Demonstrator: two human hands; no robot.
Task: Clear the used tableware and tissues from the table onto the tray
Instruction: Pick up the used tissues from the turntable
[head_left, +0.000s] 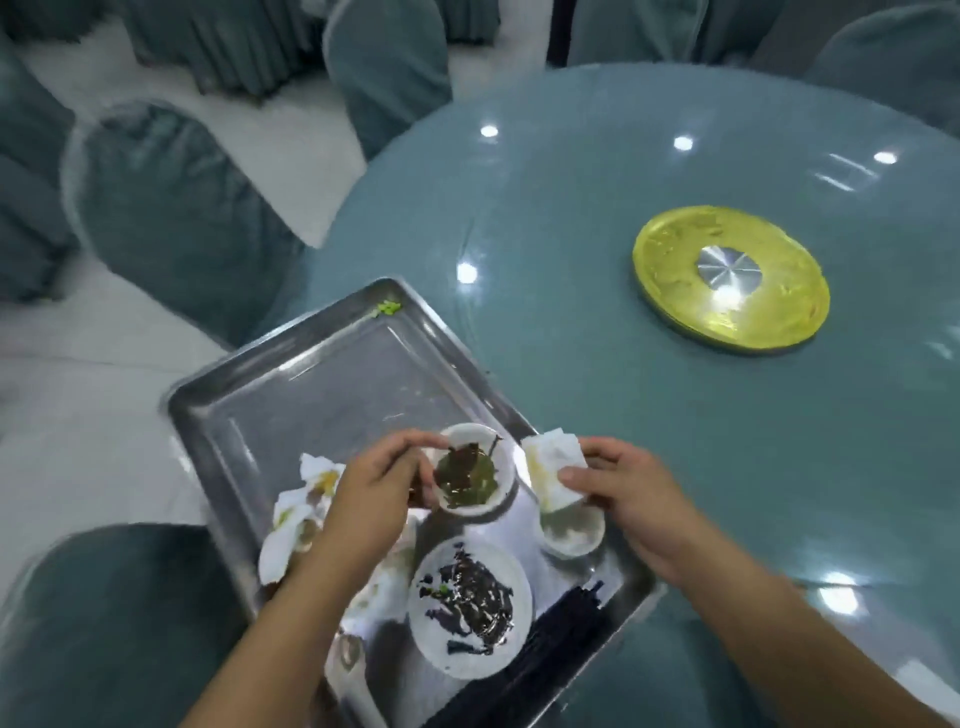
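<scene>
Now, right hand (618, 493): pinches tissue (553, 467), its long axis pointing away, over tray (311, 389) rim.
Left hand (374, 493): grips bowl (470, 478), just left of tissue.

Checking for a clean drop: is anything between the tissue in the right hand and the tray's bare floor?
Yes. The bowl gripped by the left hand lies between the tissue and the bare tray floor; a small cup sits right beside the tissue.

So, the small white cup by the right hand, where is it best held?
Probably pinch the small cup by its outer wall, coming from the right: it stands upright, dirty inside, and the plate crowds its left.
</scene>
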